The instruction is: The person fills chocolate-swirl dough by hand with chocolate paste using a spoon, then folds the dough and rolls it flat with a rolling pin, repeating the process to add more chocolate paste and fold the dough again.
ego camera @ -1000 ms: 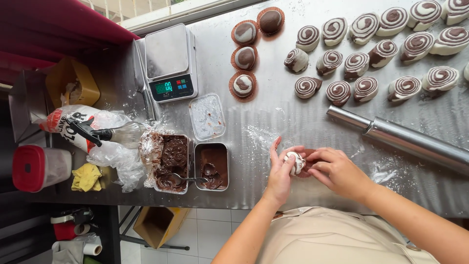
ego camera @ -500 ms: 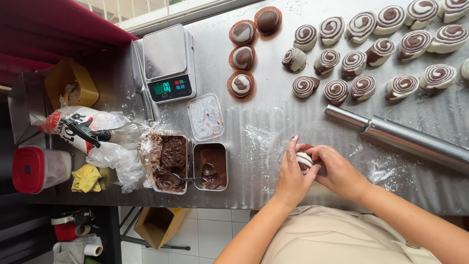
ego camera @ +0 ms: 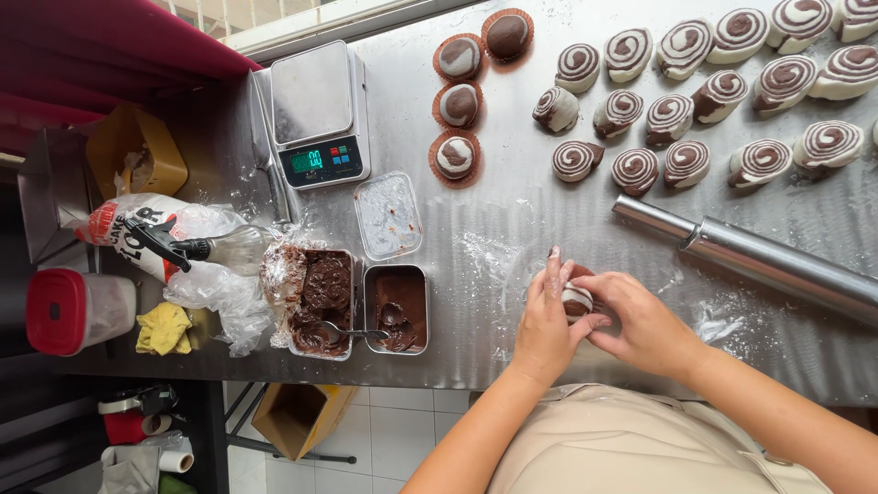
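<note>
My left hand [ego camera: 546, 322] and my right hand [ego camera: 640, 322] cup a small brown-and-white swirled dough ball [ego camera: 576, 298] between them, just above the floured steel table [ego camera: 494, 229]. The fingers of both hands curl around the ball and hide most of it. Two steel tins of dark chocolate filling [ego camera: 398, 311] stand left of my hands, with a spoon [ego camera: 352, 333] resting in one. A steel rolling pin [ego camera: 750, 261] lies to the right of my hands.
Several swirled dough slices [ego camera: 686, 110] lie in rows at the far right. Filled balls in brown paper cups [ego camera: 457, 105] sit next to a digital scale [ego camera: 318, 114]. A plastic tub [ego camera: 387, 215], flour bag [ego camera: 128, 233], spray bottle [ego camera: 215, 247] and red-lidded jar [ego camera: 69, 311] crowd the left.
My hands have closed more tightly around the dough ball and turned it; the brown side showed earlier, a white swirled side shows now. Nothing else moved.
</note>
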